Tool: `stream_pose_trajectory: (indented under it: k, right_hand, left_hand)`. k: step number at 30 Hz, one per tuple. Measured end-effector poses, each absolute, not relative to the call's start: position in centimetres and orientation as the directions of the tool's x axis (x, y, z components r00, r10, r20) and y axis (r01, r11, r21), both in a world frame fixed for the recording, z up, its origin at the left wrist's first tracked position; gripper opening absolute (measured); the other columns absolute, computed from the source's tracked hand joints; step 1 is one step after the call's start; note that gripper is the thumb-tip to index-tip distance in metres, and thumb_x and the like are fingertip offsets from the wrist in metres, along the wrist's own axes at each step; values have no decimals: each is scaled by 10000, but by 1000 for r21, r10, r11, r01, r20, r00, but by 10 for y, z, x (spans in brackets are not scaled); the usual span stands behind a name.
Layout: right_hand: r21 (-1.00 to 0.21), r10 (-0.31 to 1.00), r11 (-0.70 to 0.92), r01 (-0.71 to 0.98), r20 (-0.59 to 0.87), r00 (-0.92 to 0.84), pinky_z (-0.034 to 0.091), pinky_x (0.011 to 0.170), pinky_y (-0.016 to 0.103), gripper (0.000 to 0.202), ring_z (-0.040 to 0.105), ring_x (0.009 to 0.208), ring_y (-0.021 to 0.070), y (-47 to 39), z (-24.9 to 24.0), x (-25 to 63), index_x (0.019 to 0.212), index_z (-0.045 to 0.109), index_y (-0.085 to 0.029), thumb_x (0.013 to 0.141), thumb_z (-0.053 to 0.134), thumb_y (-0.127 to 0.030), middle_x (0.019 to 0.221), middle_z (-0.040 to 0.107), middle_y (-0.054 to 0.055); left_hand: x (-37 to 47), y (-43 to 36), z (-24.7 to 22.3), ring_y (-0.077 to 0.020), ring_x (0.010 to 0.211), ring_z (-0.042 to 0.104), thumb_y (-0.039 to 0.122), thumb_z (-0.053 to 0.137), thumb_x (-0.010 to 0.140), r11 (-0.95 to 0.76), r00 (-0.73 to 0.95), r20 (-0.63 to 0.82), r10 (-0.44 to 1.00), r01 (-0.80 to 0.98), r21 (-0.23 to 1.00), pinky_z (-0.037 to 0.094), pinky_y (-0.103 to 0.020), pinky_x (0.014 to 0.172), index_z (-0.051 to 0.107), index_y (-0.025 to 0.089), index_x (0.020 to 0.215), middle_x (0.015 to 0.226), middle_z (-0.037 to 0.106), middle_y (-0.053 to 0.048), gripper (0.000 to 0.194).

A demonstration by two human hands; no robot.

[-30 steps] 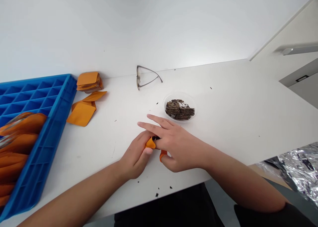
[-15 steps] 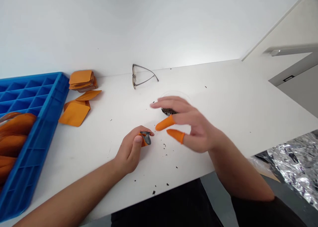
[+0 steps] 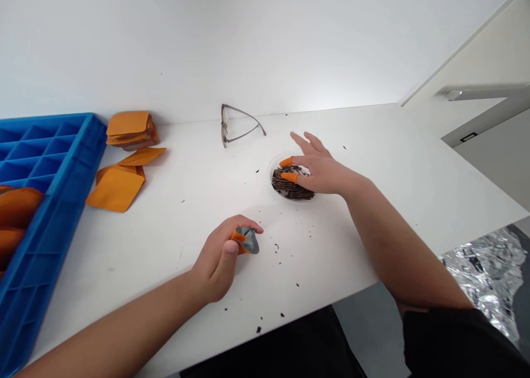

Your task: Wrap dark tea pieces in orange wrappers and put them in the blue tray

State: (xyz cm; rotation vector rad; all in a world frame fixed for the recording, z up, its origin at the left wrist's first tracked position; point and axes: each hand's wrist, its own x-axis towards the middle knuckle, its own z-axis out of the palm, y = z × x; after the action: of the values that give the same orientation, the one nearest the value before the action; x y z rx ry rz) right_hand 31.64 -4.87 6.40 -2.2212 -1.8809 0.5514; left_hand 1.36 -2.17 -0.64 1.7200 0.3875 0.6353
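Note:
My left hand (image 3: 223,256) holds a small orange pouch (image 3: 247,240) between thumb and fingers, its grey inside showing at the open mouth. Farther back and to the right, my right hand (image 3: 317,165) is over a clear round dish (image 3: 270,174) of thin dark brown sticks (image 3: 292,189). Orange covers sit on its thumb and index finger, whose tips are apart and reach down to the sticks. The other fingers are spread. Whether the tips touch a stick is too small to tell.
A blue compartment tray (image 3: 45,223) at the left holds filled orange pouches (image 3: 19,212). Beside it lie a stack of flat orange pouches (image 3: 130,124) and several loose ones (image 3: 116,189). Glasses (image 3: 224,127) rest near the wall. Dark crumbs dot the white table (image 3: 186,168). Crumpled foil (image 3: 488,273) is at the lower right.
My right hand has moved away from the pouch, back to the dish, uncovering more of the sticks. The pouch in my left hand is tilted a little and shows more of its grey inside.

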Motion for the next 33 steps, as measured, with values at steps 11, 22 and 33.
stream_pose_trajectory:
  k: [11, 22, 33]
  right_hand:
    - [-454, 971, -201, 868, -209, 116, 212, 1260, 661, 287, -52, 1631, 308, -51, 53, 317, 1105, 709, -279, 966, 554, -477, 1744, 164, -18]
    - [-460, 947, -248, 853, -301, 113, 214, 1292, 606, 339, -22, 1635, 288, -39, 56, 320, 1151, 685, -274, 937, 619, -528, 1741, 170, -17]
    - [-378, 920, -290, 879, -365, 147, 227, 1291, 635, 302, -53, 1633, 305, -33, 66, 316, 1161, 663, -288, 911, 679, -457, 1741, 160, -24]
  left_hand:
    - [15, -33, 3, -205, 857, 501, 740, 263, 983, -108, 774, 86, 627, -23, 994, 543, -335, 727, 658, 262, 1157, 1048, 564, -100, 644]
    - [16, -33, 4, -200, 858, 478, 753, 277, 977, -102, 781, 83, 620, -25, 995, 520, -321, 730, 656, 281, 1159, 1022, 540, -79, 632]
    - [15, -21, -8, -202, 838, 525, 660, 221, 1031, -265, 816, 229, 531, -97, 959, 531, -315, 664, 622, 269, 1228, 1039, 563, -99, 594]
